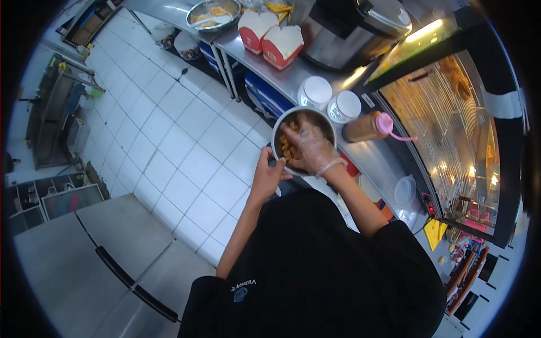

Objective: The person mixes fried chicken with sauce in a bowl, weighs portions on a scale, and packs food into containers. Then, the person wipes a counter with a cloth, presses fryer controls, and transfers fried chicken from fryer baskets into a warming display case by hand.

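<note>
A round metal bowl [331,125] with brown, fried-looking food pieces [288,147] in it is held up in front of my body, beside the counter. My left hand [269,176] grips the bowl's near left side, with the thumb at the rim and the other fingers partly hidden by the bowl. Inside the bowl is my right hand [314,149], wearing a clear plastic glove. Its fingers look spread apart over the food pieces and touch them, though the fingertips are partly blurred.
On the steel counter [369,163] stand two white-lidded jars [315,92], a brown sauce bottle with pink cap [367,127], red-and-white takeaway boxes [282,46] and a large steel cooker [349,34]. A lit glass display cabinet [442,124] is at right, a steel fridge [84,270] at lower left.
</note>
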`<state>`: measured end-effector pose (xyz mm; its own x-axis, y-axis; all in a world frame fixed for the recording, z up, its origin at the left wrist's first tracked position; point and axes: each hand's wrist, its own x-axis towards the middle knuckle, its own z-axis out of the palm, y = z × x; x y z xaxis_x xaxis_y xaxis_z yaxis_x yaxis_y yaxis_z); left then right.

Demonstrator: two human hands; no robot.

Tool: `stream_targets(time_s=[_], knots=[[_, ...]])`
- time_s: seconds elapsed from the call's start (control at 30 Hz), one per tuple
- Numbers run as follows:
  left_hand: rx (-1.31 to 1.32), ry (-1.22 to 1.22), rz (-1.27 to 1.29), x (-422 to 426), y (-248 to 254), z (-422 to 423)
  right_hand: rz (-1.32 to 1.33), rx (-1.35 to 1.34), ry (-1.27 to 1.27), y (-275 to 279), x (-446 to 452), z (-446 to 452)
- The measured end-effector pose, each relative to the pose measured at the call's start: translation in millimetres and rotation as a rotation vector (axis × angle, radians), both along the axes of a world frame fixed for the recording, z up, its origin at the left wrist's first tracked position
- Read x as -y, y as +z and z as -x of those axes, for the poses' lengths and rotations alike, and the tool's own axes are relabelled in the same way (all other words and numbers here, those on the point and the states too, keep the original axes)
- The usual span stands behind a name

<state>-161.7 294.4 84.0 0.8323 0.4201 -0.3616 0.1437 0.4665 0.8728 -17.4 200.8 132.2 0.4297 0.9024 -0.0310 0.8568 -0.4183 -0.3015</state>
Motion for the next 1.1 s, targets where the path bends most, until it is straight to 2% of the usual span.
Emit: stream_targets(time_s=[0.03, 0.13, 0.17, 0.27, 0.3, 0.37, 0.47, 0.53, 0.57, 0.6, 0.67, 0.7, 0.8, 0.9, 1.03, 1.1], knots=[[0.005, 0.008, -0.021, -6.1, -0.3, -1.2, 0.015, 0.024, -0.009, -1.0, -11.7, 1.9], [-0.030, 0.032, -0.054, -36.9, -0.6, -2.7, 0.106, -0.183, 0.015, -2.8, -45.6, -4.3], [-0.045, 0.044, -0.053, -45.9, 0.8, -3.1, -0.045, -0.174, 0.044, -16.8, -54.5, -5.4], [-0.145, 0.109, -0.079, -78.1, 8.2, -6.9, -0.035, -0.242, 0.106, -41.6, -97.5, -12.0], [-0.161, 0.142, -0.078, -88.2, 10.4, -7.7, -0.110, -0.174, 0.130, -46.9, -111.7, -12.2], [-0.168, 0.185, -0.107, -111.6, 24.3, -18.2, -0.169, -0.242, 0.166, -42.0, -143.0, -30.8], [-0.167, 0.219, -0.107, -142.3, 39.0, -38.8, -0.065, -0.403, 0.014, 3.1, -172.3, -53.2], [-0.162, 0.246, -0.084, -157.4, 46.2, -49.9, -0.268, -0.502, 0.083, -7.0, -192.9, -88.6], [-0.150, 0.239, -0.082, -163.6, 46.1, -52.6, -0.356, -0.580, 0.102, -16.6, -195.4, -96.7], [-0.138, 0.228, -0.080, -171.6, 45.1, -60.5, -0.314, -0.965, 0.028, 1.6, -199.1, -107.2], [-0.098, 0.203, -0.053, -187.1, 41.4, -74.2, -0.337, -1.237, -0.044, -17.5, -205.8, -125.7], [-0.107, 0.174, -0.043, -196.5, 40.4, -80.1, -0.326, -1.370, -0.105, -7.1, -208.7, -133.5], [-0.119, 0.084, -0.006, -223.6, 35.8, -95.6, -0.507, -1.475, -0.091, -11.5, -216.9, -148.0], [-0.111, -0.012, 0.013, -258.7, 32.4, -107.9, -0.591, -1.758, -0.251, 5.7, -227.2, -152.1], [-0.110, -0.145, 0.032, -305.9, 31.1, -123.1, -0.647, -1.810, -0.364, 18.2, -250.0, -165.8], [-0.107, -0.200, 0.039, -330.0, 28.8, -127.1, -0.705, -1.745, -0.375, 23.9, -260.3, -180.0]])
